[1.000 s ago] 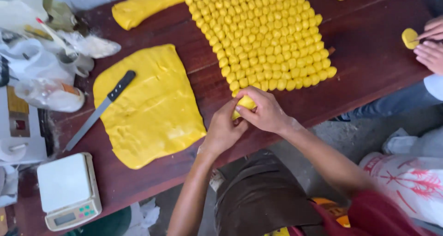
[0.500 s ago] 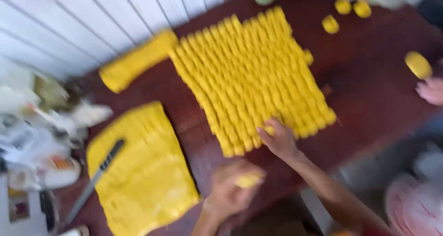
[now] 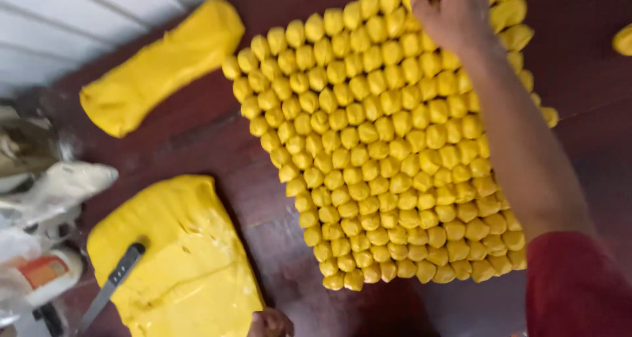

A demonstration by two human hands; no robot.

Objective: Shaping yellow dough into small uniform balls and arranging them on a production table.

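The dark wooden table [image 3: 579,100] carries all the items. The largest item is the block of yellow dough balls [image 3: 388,146], packed touching one another in tidy rows; its long axis runs from the upper centre of the view down toward the lower right, and it covers the middle of the table. Each ball is small, rounded and bright yellow, with a slightly pinched top.

Left of the block, well apart, lies a flattened yellow dough slab [image 3: 184,264] with a cut, uneven surface. A dough log [image 3: 164,63] lies at the upper left, pointing diagonally from lower left to upper right. A knife [image 3: 112,284] with a black handle rests on the slab's left edge, blade toward the lower left.

The right hand [image 3: 454,11] reaches across the block to its far top edge, fingers curled down onto the balls there; whether it has hold of one cannot be told. The forearm crosses the block's right side. Of the left hand [image 3: 270,324] only a small part shows at the bottom edge, just beside the slab; its grip cannot be told
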